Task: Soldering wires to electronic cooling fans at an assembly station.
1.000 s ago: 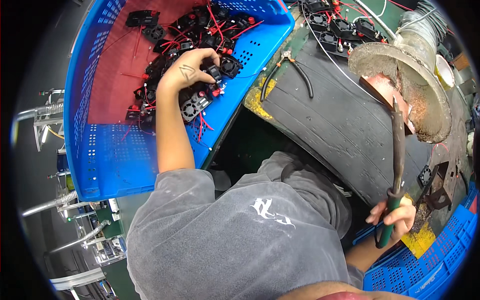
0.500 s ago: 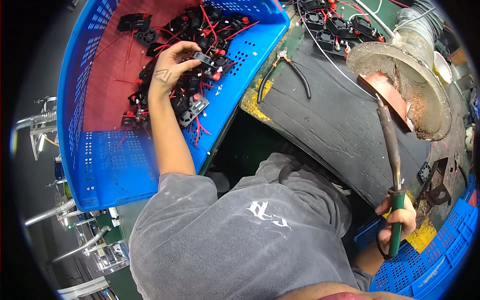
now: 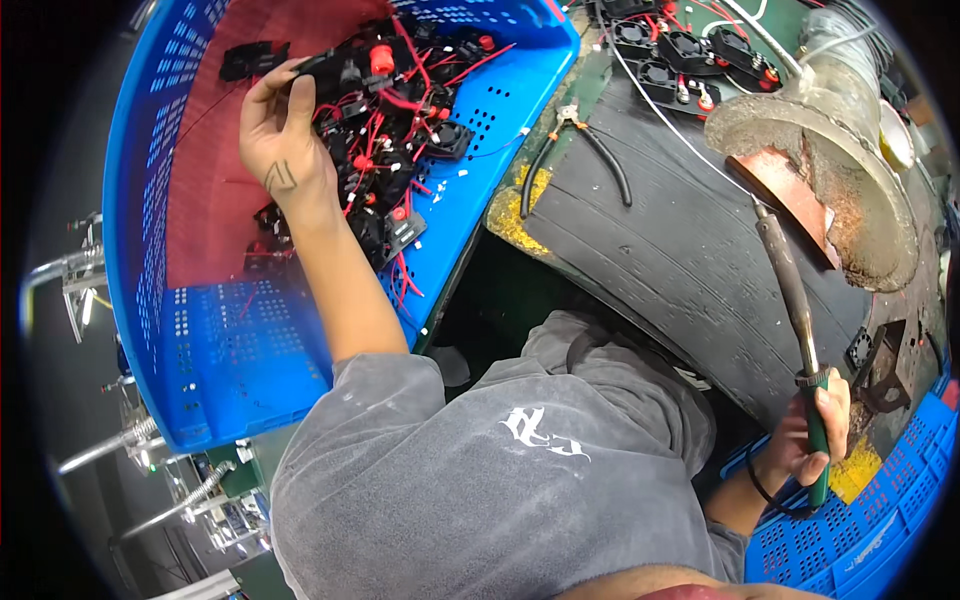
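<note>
My left hand (image 3: 290, 150) is raised over the blue plastic crate at the left. Its thumb and fingers pinch a small black fan unit (image 3: 335, 68) with a red part on it; the hand's own fingers partly hide it. Below lie a heap of similar black fan units (image 3: 370, 165) with red wires. At the right, my right hand (image 3: 815, 430) is closed round the green handle of a soldering iron (image 3: 785, 270). The iron's tip points up and away, close to the thin pale wire and the reddish-brown board at the fume hood.
The blue crate (image 3: 240, 390) has a red sheet (image 3: 215, 200) inside. Pliers (image 3: 570, 118) lie on the dark bench mat (image 3: 690, 250). Several wired fans (image 3: 690, 50) stand at the back. A crusty metal fume hood (image 3: 880, 220) rises at right; another blue crate (image 3: 880, 530) is below.
My left hand has moved left and up inside the crate with the fan unit, which has turned. My right hand and the soldering iron have shifted slightly right.
</note>
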{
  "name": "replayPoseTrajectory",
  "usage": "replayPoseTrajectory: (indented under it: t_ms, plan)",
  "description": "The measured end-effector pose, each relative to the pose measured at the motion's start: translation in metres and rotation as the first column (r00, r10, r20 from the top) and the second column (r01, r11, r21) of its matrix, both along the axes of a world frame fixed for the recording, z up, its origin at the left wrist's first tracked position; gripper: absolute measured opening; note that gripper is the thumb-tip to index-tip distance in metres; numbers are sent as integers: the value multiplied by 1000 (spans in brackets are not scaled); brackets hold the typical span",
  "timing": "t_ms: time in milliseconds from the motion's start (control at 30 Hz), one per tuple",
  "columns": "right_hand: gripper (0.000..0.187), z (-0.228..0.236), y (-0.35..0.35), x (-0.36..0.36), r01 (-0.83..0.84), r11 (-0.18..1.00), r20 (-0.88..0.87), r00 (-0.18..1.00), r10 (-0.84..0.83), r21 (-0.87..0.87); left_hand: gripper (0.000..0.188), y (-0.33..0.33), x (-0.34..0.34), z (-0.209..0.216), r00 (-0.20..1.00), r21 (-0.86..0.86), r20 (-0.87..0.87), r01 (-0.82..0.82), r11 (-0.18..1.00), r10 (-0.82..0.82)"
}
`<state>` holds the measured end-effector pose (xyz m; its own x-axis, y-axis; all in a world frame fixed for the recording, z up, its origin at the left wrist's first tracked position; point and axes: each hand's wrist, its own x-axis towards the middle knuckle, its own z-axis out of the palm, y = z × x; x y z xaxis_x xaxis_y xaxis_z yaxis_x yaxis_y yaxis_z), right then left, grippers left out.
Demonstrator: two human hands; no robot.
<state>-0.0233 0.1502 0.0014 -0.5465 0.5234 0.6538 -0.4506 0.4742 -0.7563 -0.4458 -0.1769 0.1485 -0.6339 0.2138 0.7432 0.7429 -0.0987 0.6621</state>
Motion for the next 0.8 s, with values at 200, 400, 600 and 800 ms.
replayPoseTrajectory:
  t_ms: [200,400,600,800]
  plan:
    - [63,-15,0,38,-17,978,-99,995,-4,-209,18,62,68,5,960,-205,-202,153,967,-194]
    - [57,-25,-12,54,182,785,-142,935,-324,-592,29,127,116,10,690,-517,-157,552,654,-707]
    - [60,-23,-19,69,210,757,-123,925,-358,-619,37,180,156,-21,790,-488,-307,348,801,-531]
    - [56,-27,-19,68,292,684,-68,892,-448,-668,33,206,163,-63,759,-364,-406,376,852,-509]
